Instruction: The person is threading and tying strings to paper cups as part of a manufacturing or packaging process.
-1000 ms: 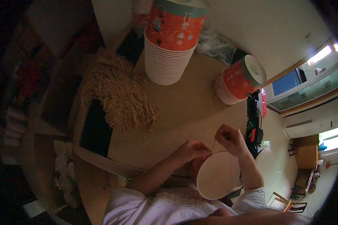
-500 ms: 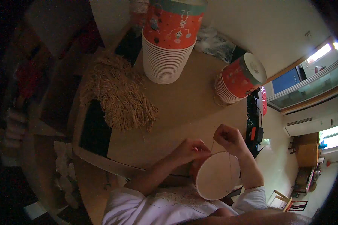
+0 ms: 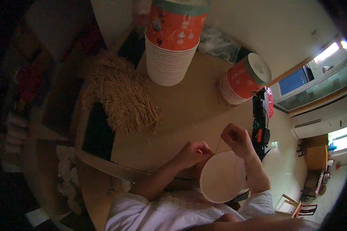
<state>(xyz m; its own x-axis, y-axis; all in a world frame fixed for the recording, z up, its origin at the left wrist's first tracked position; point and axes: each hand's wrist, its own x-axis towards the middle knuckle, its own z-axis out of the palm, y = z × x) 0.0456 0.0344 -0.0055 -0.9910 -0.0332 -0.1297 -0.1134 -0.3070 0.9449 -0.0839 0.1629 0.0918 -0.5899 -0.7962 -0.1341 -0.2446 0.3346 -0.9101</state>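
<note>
A round paper bucket (image 3: 223, 179), pale inside with an orange outer wall, is tilted in front of my chest, its wide opening facing up at me. My left hand (image 3: 195, 154) is closed in a pinch at its far left rim, on one end of a thin piece of twine (image 3: 217, 147). My right hand (image 3: 236, 139), also closed, grips the twine just past the far rim and holds it taut. Left of my hands on the cardboard lies a big bundle of tan twine (image 3: 129, 102). Whether the twine passes through the bucket's wall is too small to tell.
A tall stack of upturned orange paper buckets (image 3: 171, 61) stands at the table's far side. A shorter stack (image 3: 241, 84) is at the right, with crumpled clear plastic (image 3: 218, 44) behind. Cardboard (image 3: 173, 115) covers the table. Dark devices with a cable (image 3: 263, 136) line its right edge.
My right hand has moved slightly up and away, drawing the twine. The strand that crossed the bucket's opening no longer shows there. The bucket has shifted a little up.
</note>
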